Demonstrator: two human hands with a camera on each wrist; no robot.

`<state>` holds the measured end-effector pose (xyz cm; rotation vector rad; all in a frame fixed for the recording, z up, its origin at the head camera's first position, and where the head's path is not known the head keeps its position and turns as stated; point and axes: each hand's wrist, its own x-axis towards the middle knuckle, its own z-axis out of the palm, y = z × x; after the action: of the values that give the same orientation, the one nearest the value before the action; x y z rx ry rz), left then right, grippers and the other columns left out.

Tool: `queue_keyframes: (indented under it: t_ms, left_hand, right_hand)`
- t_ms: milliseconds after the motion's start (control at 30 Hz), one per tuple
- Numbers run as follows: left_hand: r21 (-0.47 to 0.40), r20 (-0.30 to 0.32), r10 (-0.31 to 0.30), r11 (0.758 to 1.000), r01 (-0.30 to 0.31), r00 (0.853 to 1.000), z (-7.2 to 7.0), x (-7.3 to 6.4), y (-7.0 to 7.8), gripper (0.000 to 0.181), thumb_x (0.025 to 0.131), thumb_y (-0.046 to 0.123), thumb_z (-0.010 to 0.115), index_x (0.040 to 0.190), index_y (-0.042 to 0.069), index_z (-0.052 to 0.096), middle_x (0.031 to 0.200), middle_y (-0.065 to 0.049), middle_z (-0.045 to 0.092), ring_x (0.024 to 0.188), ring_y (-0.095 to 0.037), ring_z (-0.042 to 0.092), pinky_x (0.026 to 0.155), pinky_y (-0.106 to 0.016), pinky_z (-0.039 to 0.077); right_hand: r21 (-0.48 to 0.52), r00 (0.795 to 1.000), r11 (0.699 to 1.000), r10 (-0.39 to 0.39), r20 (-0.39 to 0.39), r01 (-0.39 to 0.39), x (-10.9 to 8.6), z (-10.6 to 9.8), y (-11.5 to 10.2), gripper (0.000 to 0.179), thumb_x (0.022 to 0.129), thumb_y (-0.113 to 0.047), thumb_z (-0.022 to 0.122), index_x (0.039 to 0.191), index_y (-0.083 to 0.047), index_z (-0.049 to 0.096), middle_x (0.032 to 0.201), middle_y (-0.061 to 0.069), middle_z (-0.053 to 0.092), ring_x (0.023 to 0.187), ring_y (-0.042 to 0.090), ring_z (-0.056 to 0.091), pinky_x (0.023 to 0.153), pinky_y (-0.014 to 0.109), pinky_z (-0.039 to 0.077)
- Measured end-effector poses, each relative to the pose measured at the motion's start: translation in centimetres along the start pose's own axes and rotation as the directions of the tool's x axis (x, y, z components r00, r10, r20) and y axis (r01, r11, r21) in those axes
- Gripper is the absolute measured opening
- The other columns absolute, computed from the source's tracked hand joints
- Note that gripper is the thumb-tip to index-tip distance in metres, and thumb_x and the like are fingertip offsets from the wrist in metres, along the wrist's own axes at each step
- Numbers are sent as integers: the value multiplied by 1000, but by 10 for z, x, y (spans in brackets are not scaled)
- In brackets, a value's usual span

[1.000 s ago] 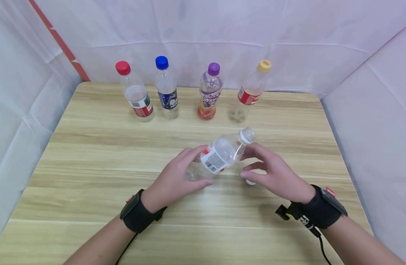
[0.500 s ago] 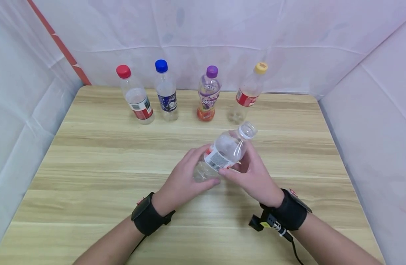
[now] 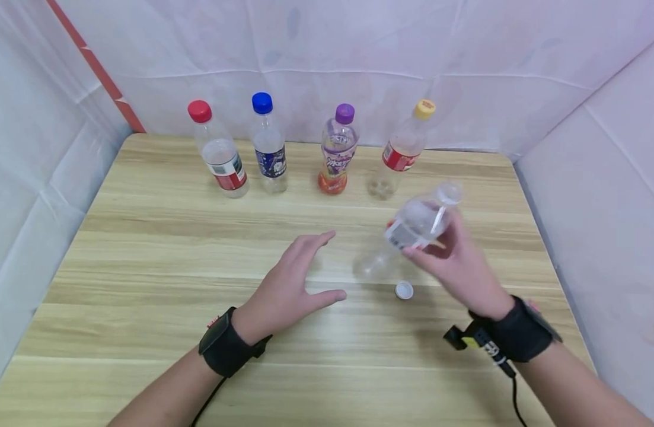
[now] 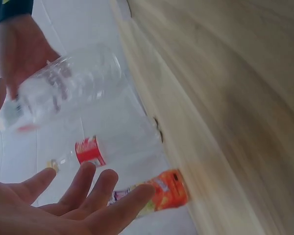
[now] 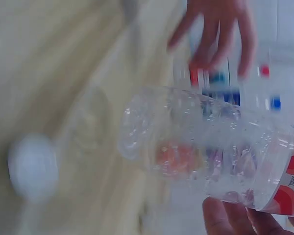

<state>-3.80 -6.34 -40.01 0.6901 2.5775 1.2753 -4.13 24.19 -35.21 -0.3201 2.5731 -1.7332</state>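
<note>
A clear plastic bottle (image 3: 423, 218) with a white-and-red label is held tilted above the table by my right hand (image 3: 462, 279). Its neck points up and to the right; the mouth is blurred in the head view. The lower part of the bottle (image 5: 186, 129) crosses the right wrist view. My left hand (image 3: 286, 287) hovers left of the bottle, fingers extended and thumb spread, touching nothing. In the left wrist view its fingers (image 4: 100, 188) are spread. A white bottle cap (image 3: 404, 290) lies on the wooden table (image 3: 198, 249) below the bottle.
Along the back of the table stand a red-capped bottle (image 3: 225, 163), a blue-capped bottle (image 3: 270, 154), a purple-capped bottle (image 3: 337, 154) and a yellow-capped bottle (image 3: 400, 155). White sheeting (image 3: 327, 53) hangs behind and at both sides.
My right hand reached over from beside the cap and took hold of the bottle. My left hand let go of it. The bottle has moved right and up.
</note>
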Motion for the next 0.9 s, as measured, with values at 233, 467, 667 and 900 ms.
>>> queue_keyframes:
  t_ms: [233,467,667,900]
  left_hand:
    - [-1,-27,-27,1000,27,999,-11,-2,-4,92,86,51,84,162,33,34,153,4,45,143,-22,48,118,-48,45]
    - [-13,-44,-30,999,30,999,-11,-4,-7,92,86,47,85,162,34,34,152,2,47,142,-24,49,118,-49,45]
    - [-19,-57,-27,999,26,998,-11,-7,-10,91,87,48,85,162,30,36,151,0,48,142,-24,49,118,-48,45]
    - [-15,-68,-23,1000,22,997,-12,-7,-11,90,87,52,83,162,31,36,151,2,48,141,-23,49,117,-48,45]
  right_hand:
    - [-128,970,992,-32,-241,1,36,-59,17,76,90,5,76,154,-15,40,134,-3,57,113,10,63,87,13,56]
    - [-271,930,945,75,-361,-182,73,-89,49,82,93,-21,80,159,-17,31,134,-6,51,112,8,57,90,14,47]
    - [-332,897,897,137,-421,-293,90,-99,70,85,92,-37,79,160,-19,30,138,3,52,112,14,53,89,20,41]
    - [-322,880,893,146,-452,-314,97,-101,81,84,90,-39,81,157,-19,34,132,-3,51,107,10,51,91,20,41]
